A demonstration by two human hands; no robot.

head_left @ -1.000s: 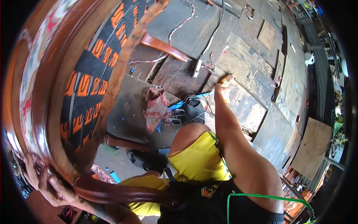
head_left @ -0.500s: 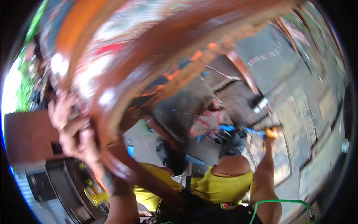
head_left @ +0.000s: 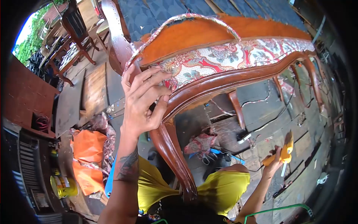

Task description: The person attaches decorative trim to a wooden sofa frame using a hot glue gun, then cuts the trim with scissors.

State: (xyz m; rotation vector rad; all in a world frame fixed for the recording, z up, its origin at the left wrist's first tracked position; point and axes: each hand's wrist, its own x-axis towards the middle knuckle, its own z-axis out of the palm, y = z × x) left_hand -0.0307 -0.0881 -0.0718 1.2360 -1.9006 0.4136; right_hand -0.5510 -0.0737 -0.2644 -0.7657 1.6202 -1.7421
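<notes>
My left hand (head_left: 143,99) is at the front corner of a carved wooden seat frame (head_left: 223,76), its fingers bent over floral fabric (head_left: 209,63). A floral piping cord (head_left: 160,28) loops over the seat and runs down behind those fingers; its end is hidden there. Off to the right, low over the floor, my right hand (head_left: 274,160) is wrapped round a yellow glue gun (head_left: 286,151), with a white stick showing below it. One curved wooden leg (head_left: 173,156) of the seat comes down between my knees.
Orange cloth (head_left: 88,156) and floral scraps (head_left: 201,143) lie on the plank floor. A yellow bucket (head_left: 64,186) stands at left. Another wooden chair (head_left: 74,22) is at the back left. A dark cable (head_left: 272,121) crosses the floor at right.
The view has steadied, and the seat sits farther out in front. My right hand has lifted the glue gun from near the floor, outward to the right. My left hand stays on the seat corner.
</notes>
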